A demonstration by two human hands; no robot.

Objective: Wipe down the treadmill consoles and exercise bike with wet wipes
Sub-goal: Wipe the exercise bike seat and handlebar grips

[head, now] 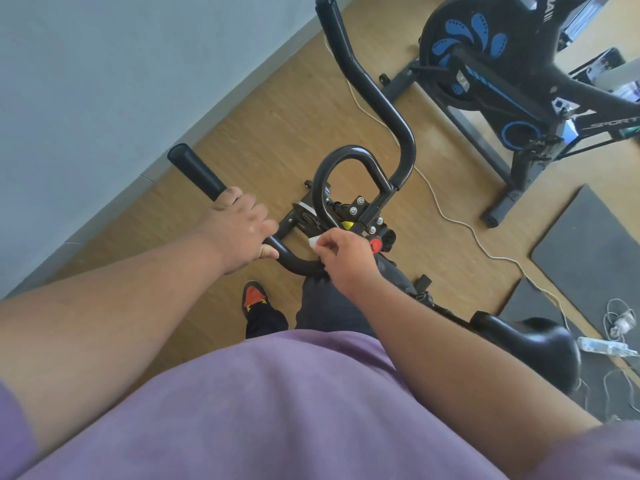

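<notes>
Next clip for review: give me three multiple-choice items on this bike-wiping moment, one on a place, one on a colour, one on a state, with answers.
1. Where is the left hand?
A. on the black curved handlebar of the near exercise bike
B. on the black padded saddle
C. on the dark floor mat

2. What colour is the round knob beside the right hand?
A. blue
B. red
C. white

3. What is the right hand doing?
A. hanging idle
B. pinching a small white wet wipe at the handlebar
C. gripping the saddle

Answers: 1 A, its fingers wrap the bar below the foam grip. 2 B, it shows red by the knuckles. 3 B, the white wipe shows at its fingertips.
</notes>
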